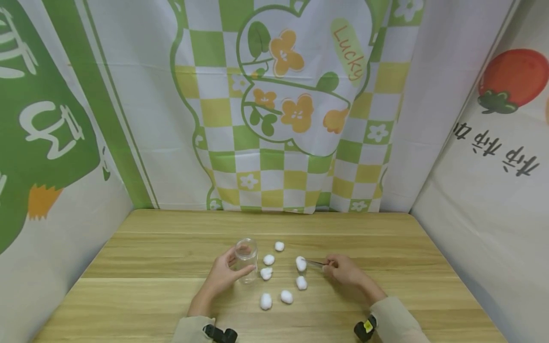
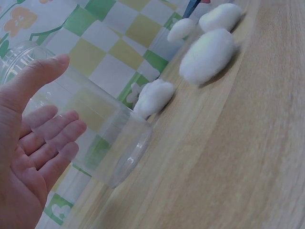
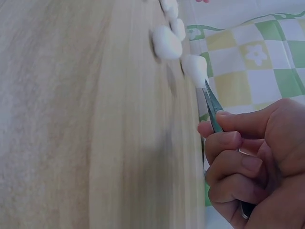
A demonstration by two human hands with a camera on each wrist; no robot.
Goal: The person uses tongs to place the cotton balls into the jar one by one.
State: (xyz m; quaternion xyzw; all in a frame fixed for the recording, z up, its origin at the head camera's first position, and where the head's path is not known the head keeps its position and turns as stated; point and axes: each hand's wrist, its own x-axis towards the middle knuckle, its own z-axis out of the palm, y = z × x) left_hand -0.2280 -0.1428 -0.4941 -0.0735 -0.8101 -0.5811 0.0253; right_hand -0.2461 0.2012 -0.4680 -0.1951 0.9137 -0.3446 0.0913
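My left hand (image 1: 223,274) holds a clear jar (image 1: 247,257) upright at the wood table, thumb on one side and fingers round the other. Through the clear wall of the jar (image 2: 105,129), no contents show in the left wrist view. My right hand (image 1: 346,271) grips metal tweezers (image 1: 316,263) between thumb and fingers. At their tips is a white cotton ball (image 1: 301,263), pinched and seen just above the table with a shadow below. In the right wrist view the tweezers (image 3: 212,107) meet the near end of that cotton ball (image 3: 195,70).
Several more cotton balls lie between the hands, among them a far cotton ball (image 1: 279,246), one beside the jar (image 1: 266,273) and a near one (image 1: 266,301). The wood table (image 1: 180,228) ends at a patterned cloth (image 1: 274,162) behind, with printed cloth at both sides.
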